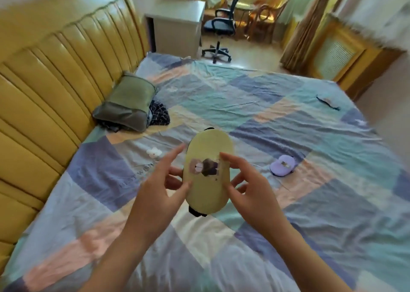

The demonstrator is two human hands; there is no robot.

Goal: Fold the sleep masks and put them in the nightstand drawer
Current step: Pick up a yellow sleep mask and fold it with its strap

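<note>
A pale yellow sleep mask with a small cartoon print and a black strap is held up lengthwise above the bed. My left hand grips its left edge and my right hand grips its right edge, fingers pinching the middle. A purple sleep mask, folded over, lies on the bedsheet to the right. Another mask with a dark strap lies far right near the bed's edge. No nightstand drawer is in view.
The patchwork bedsheet covers a wide bed with a yellow padded headboard on the left. A green pillow and dark checked cloth sit by the headboard. A white desk and office chair stand beyond.
</note>
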